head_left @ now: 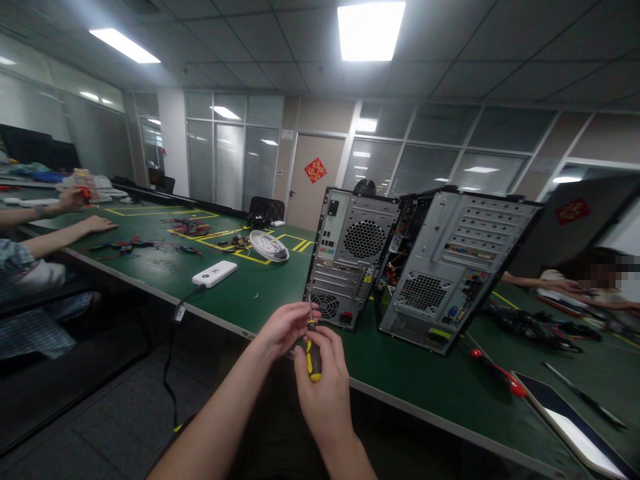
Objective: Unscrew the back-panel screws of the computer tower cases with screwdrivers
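A screwdriver (314, 363) with a yellow and black handle stands nearly upright in my right hand (327, 390), whose fingers and thumb wrap the handle. Curled about its metal shaft, my left hand (286, 328) has its fingertips at the shaft just above the handle. The shaft points up toward the lower rear of a computer tower (345, 267); whether the tip touches the case cannot be made out. A second computer tower (430, 293) leans beside it, its rear panel also facing me.
Left on the green table (240, 300) lie a white power bank (215, 274) with a cable, tiny screws (256, 295), a white round grille (269, 245) and wire bundles (145, 247). To the right are a tablet (570, 427), tweezers (583, 393) and black cables (535, 323). People sit at both sides.
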Tool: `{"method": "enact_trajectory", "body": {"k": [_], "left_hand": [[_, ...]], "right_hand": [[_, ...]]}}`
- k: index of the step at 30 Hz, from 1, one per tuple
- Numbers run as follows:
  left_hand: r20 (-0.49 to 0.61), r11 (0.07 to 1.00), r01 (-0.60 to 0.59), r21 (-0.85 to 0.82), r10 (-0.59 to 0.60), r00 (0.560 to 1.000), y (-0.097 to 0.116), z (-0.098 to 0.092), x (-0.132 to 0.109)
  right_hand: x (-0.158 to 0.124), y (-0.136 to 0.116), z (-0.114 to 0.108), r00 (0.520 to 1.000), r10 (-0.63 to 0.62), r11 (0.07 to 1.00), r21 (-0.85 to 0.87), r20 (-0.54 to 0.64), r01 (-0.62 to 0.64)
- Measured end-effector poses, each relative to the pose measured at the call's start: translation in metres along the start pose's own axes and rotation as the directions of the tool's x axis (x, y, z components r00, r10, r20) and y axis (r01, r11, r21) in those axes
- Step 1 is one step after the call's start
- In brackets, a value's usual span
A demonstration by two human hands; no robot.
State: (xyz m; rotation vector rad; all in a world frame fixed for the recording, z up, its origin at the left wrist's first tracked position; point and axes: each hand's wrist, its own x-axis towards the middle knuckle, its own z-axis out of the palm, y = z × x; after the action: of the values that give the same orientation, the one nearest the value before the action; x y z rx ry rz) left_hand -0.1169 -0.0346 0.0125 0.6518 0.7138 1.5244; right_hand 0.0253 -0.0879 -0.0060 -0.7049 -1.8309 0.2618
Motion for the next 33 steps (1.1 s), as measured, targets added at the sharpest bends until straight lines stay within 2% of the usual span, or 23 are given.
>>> {"method": "enact_trajectory", "body": {"k": [6, 14, 24, 33], "left_hand": [[0.01, 1.0, -0.009, -0.022, 0.009, 1.0, 0.0, -0.003, 0.001], [-0.014, 0.999, -0.012, -0.042, 0.011, 1.0, 0.0, -0.002, 0.002], [-0.044, 0.998, 0.002, -0.067, -0.005, 0.999, 0.004, 0.001, -0.001], [-0.05, 0.999, 0.001, -0.046, -0.003, 0.999, 0.002, -0.002, 0.002]], "right_hand": [[-0.007, -0.003, -0.002, 0.997, -0.017, 1.0, 0.005, 0.075, 0.017], [-0.028, -0.009, -0.009, 0.99, -0.087, 0.995, -0.032, 0.109, 0.091], [-0.032, -0.007, -0.019, 0.969, -0.149, 0.983, -0.073, 0.199, 0.166], [-0.033, -0.001, -0.014, 0.98, -0.143, 0.986, -0.072, 0.137, 0.153]]}}
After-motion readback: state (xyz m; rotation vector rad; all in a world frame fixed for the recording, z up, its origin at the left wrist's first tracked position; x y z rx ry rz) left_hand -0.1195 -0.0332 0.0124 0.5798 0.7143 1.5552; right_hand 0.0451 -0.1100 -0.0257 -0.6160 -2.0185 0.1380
